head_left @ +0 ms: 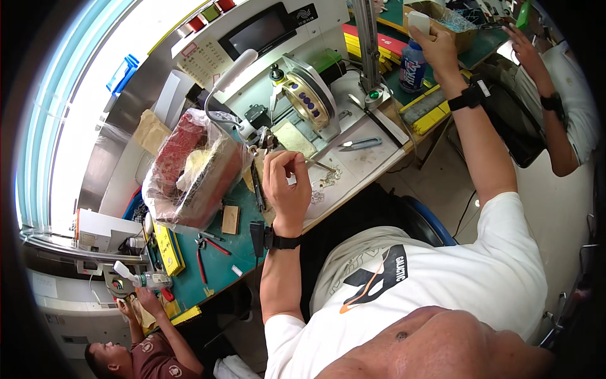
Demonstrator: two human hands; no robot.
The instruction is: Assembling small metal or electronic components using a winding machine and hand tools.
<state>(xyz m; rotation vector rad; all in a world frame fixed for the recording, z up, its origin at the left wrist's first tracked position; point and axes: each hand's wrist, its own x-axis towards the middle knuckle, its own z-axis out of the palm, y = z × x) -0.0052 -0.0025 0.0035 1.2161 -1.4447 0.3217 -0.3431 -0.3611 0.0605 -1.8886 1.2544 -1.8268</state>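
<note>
— White shirt (442, 278) of the person fills the low part of the view. What do the hands do?

— Left hand (285, 183) is curled over the edge of the worktop (372, 161), the fingers pinched together on something small; what it is, I cannot tell. Just beside it, to the right, lies a small heap of metal rings (327, 179), thin and shiny, touching the pale surface. Right hand (435, 44) is lifted far away, at the top, and closed around a small white object (418, 22).

— So the rings are near only one hand?

— Yes, near the left, well apart from the right.

— What stands around?

— Behind the left hand a white machine (278, 69) with a round brass-coloured ring part (309, 95) and a dark screen (262, 31). Left of the hand, a crumpled clear plastic bag (189, 170) with red and brown things inside stands close. Grey tweezers (360, 144) lie on the worktop, behind the rings. Red-handled pliers (202, 256) lie on the green mat (214, 271). A blue-and-white bottle (412, 66) stands under the right hand.
</note>
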